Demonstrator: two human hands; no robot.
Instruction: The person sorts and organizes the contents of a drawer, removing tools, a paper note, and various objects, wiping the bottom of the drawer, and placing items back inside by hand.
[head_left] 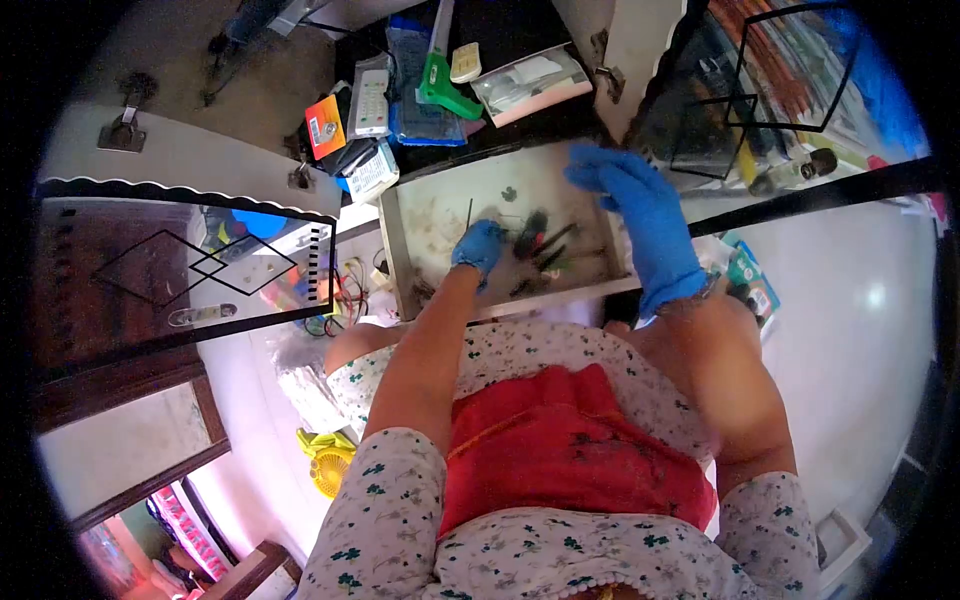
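Observation:
A pulled-out drawer [391, 262] with a pale, smudged bottom lies in front of my lap. My left hand [480, 248], in a blue glove, is down inside it with the fingers curled in. Whatever those fingers grip is too small to make out; a thin dark stick [469, 212] stands out beside them. Right of that hand lie a dark brush-like object [532, 232] and several slim dark pieces [555, 252]. My right hand [645, 215], also blue-gloved, is raised over the drawer's right side, fingers stretched out and holding nothing.
On the dark surface behind the drawer are a green-handled tool [440, 85], a white remote control [372, 102], an orange packet [325, 127] and a clear-lidded box [533, 84]. Glass-paned doors stand open at left [190, 265] and right [790, 90]. A yellow plastic object [330, 468] sits at lower left.

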